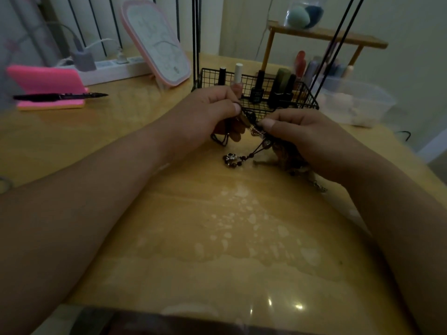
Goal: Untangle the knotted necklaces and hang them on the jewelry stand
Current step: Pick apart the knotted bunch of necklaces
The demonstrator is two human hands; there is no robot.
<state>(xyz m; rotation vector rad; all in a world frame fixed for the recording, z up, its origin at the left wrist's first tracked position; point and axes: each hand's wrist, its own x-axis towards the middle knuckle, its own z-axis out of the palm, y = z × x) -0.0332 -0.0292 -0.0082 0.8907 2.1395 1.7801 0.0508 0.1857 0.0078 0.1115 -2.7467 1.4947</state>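
Two hands work at the centre of the table (217, 226). The left hand (212, 110) has its fingers curled, with thumb and forefinger closed in a pinch on one dark piece of the necklaces (256, 131). The right hand (297, 131) is curled in the same way and pinches the knot just beside the left thumb. The necklaces form one tangle held slightly above the table; the number of strands in it cannot be counted. One beaded strand (233, 159) hangs down from the knot and its end lies on the table, and the remaining mass sits under the right palm. Directly behind the hands is one jewelry stand (196, 44), a black wire basket base with two thin upright rods on each side. The basket holds at least four small bottles (257, 89): one with a white cap, the others dark. Their labels are too blurred to read. To the left are one pink-framed mirror (157, 42), one white power strip (113, 68) with one grey charger (83, 60) plugged in, and one pink notepad (46, 81) with one black pen (60, 96) lying across it. To the right are one wooden shelf (326, 36), which carries one clear jar (304, 13) holding two sponges, and one clear plastic box (358, 102)
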